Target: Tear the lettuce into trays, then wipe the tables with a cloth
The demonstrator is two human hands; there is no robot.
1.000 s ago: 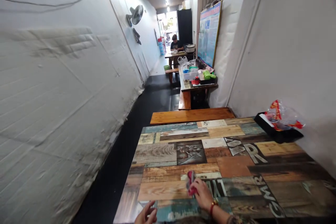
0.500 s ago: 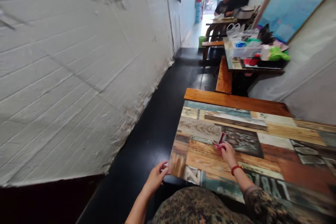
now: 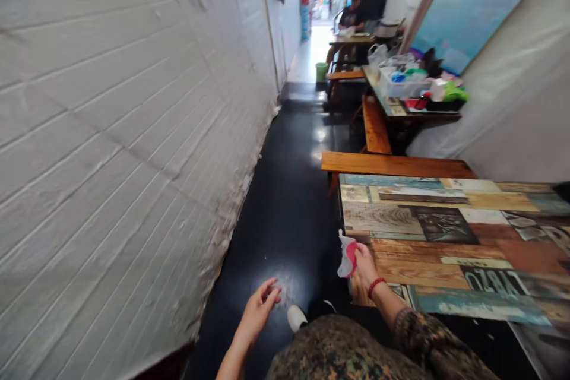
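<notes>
My right hand (image 3: 367, 267), with a red bracelet at the wrist, pinches a small, limp pink-and-whitish piece (image 3: 347, 256). It looks like thin cloth or film; its exact kind cannot be told. The piece hangs at the left edge of the wood-patterned table (image 3: 418, 254). Over the dark floor, left of the table, my left hand (image 3: 260, 304) is loosely curled with its fingers apart. Nothing shows in it, and it touches nothing.
A white wall (image 3: 146, 148) runs along the left of the black floor (image 3: 285, 202). Past the table stand a wooden bench (image 3: 396, 163) and a second table bearing a plastic bin (image 3: 403, 88). A person (image 3: 351, 16) sits farther back, near a green bucket (image 3: 321, 71).
My right hand has brought the pink-and-white piece from over the tabletop to its left edge. My left hand is now away from the table corner. The view has shifted, and a shoe shows.
</notes>
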